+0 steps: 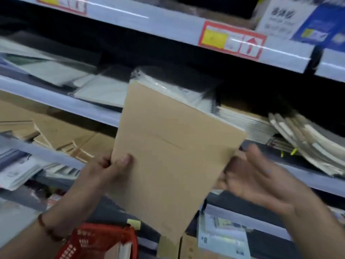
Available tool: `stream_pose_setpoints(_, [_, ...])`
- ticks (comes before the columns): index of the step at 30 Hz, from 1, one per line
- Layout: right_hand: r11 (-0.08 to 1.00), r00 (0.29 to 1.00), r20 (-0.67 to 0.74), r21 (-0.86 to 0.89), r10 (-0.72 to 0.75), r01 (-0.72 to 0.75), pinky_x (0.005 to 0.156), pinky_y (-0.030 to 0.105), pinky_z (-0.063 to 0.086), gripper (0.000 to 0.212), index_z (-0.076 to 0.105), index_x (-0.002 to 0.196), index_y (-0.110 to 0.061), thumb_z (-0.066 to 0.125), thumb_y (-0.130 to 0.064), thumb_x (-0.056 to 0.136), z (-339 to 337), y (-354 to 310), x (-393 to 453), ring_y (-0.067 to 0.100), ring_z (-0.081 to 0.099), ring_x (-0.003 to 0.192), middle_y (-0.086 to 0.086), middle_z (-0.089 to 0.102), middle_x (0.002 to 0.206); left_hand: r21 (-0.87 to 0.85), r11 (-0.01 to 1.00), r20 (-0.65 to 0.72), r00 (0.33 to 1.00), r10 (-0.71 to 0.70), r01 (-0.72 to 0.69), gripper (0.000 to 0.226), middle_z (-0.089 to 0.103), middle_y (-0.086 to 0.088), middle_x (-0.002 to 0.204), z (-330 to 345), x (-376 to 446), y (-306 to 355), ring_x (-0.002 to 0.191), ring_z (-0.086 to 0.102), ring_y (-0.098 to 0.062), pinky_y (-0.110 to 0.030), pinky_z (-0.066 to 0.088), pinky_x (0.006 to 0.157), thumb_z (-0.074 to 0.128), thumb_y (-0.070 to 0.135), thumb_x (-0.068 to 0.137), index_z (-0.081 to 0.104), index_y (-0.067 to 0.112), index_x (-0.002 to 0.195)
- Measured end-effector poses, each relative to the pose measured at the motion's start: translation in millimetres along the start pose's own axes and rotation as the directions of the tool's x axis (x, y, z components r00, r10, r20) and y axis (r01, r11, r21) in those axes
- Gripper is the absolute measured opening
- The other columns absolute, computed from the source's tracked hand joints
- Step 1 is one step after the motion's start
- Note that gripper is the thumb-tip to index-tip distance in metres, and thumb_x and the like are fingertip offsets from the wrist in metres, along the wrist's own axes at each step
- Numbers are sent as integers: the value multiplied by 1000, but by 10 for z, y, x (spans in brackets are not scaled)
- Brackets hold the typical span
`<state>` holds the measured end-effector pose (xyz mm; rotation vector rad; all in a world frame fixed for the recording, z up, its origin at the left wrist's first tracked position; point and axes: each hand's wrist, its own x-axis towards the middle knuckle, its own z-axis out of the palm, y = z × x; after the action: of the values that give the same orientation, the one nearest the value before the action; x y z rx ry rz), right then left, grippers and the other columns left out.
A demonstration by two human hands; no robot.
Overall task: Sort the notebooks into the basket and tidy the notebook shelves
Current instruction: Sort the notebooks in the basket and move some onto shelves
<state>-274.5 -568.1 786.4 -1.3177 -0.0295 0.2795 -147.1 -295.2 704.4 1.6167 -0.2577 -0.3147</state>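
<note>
I see a plain brown kraft-paper-covered notebook pack (168, 156), wrapped in clear film that shines at its top edge, with a pale block of pages showing there. My left hand (110, 167) grips its lower left edge, thumb curled over the cover and fingers behind. My right hand (255, 176) is at the pack's right edge, palm up and fingers spread; I cannot tell whether it touches the pack, since the picture is blurred there. A brown beaded bracelet (49, 230) sits on the left wrist.

The pack is held in the air in front of grey-white metal shop shelves (168, 25), at the level of the middle shelf. A red and yellow price label (231, 40) is clipped to the upper shelf's front rail. Flat stacks of spiral-bound notebooks (242, 120) lie on the middle shelf just behind the pack, and more brown-covered notebooks (61, 131) lie lower left. A red mesh basket (99, 242) is at the bottom, below the left wrist.

The pack's long axis runs from lower right to upper left, top edge tilted away toward the shelf, cover facing me.
</note>
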Motion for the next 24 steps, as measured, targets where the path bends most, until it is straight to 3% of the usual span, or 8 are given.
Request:
stream_pose_setpoints(2, [999, 1000, -5, -36, 20, -20, 108, 45, 44, 65, 58, 136, -13, 78, -42, 81, 17, 111, -262, 30, 55, 128, 12, 59, 137, -46, 999, -33, 999, 1, -2, 80, 76, 2, 97, 159, -58, 170, 96, 68, -24, -51, 47, 86, 73, 88, 41, 77, 31, 97])
stream_pose_setpoints(5, [981, 992, -124, -191, 4, -28, 101, 26, 48, 40, 61, 129, -17, 66, -20, 89, 65, 226, -579, 11, 62, 119, -5, 69, 123, -81, 996, -32, 999, 20, -22, 87, 76, 4, 81, 458, -184, 447, 74, 67, -13, -41, 42, 72, 72, 91, 29, 78, 28, 89])
stream_pose_setpoints(10, [978, 904, -409, -204, -124, 42, 105, 30, 46, 31, 65, 121, -21, 64, -23, 90, -120, 150, -1101, 10, 64, 116, -8, 71, 119, -17, 997, 147, 987, -67, 70, 50, 76, -5, 76, 1244, -373, 830, 57, 68, -13, -31, 46, 63, 66, 58, 72, 78, 12, 89])
stream_pose_setpoints(13, [997, 832, -551, -64, -62, 32, 81, 28, 56, 26, 68, 118, -15, 52, -15, 98, -393, 96, -1448, 21, 70, 106, 3, 74, 112, -38, 983, 251, 954, -164, 179, 50, 74, -13, 73, 1728, -509, 943, 48, 67, -18, -21, 47, 41, 71, 49, 73, 75, 2, 89])
stream_pose_setpoints(15, [999, 792, -609, -29, -32, 18, 69, 32, 53, 27, 67, 118, -13, 50, -20, 99, -568, 61, -1666, 30, 71, 101, 8, 75, 108, -64, 976, 297, 938, -179, 206, 41, 76, -16, 87, 1986, -559, 997, 62, 73, -24, -24, 54, 46, 74, 42, 75, 76, 6, 92])
stream_pose_setpoints(18, [997, 707, -703, -44, -81, 71, 59, 26, 50, 20, 68, 106, -12, 52, -22, 99, -814, -66, -1921, 19, 72, 76, 5, 76, 91, -35, 983, 296, 941, -163, 181, 13, 73, -11, 75, 2353, -492, 1113, 54, 68, -22, -29, 50, 51, 62, 16, 89, 69, 9, 97])
stream_pose_setpoints(21, [986, 630, -762, -74, -152, 148, 73, 36, 58, 25, 68, 109, -10, 51, -26, 100, -1065, -299, -2087, 21, 74, 82, 7, 77, 95, -56, 989, 361, 926, -109, 139, 15, 70, -11, 76, 2716, -426, 1271, 55, 65, -20, -27, 51, 48, 56, 9, 91, 66, 9, 101])
stream_pose_setpoints(24, [982, 601, -790, -12, -126, 190, 49, 28, 55, 27, 67, 106, -8, 48, -27, 103, -1354, -584, -2170, 18, 73, 65, 7, 77, 82, -108, 991, 432, 901, -29, 84, 17, 75, -11, 88, 3065, -354, 1426, 66, 72, -19, -25, 56, 51, 54, 5, 94, 67, 7, 105])
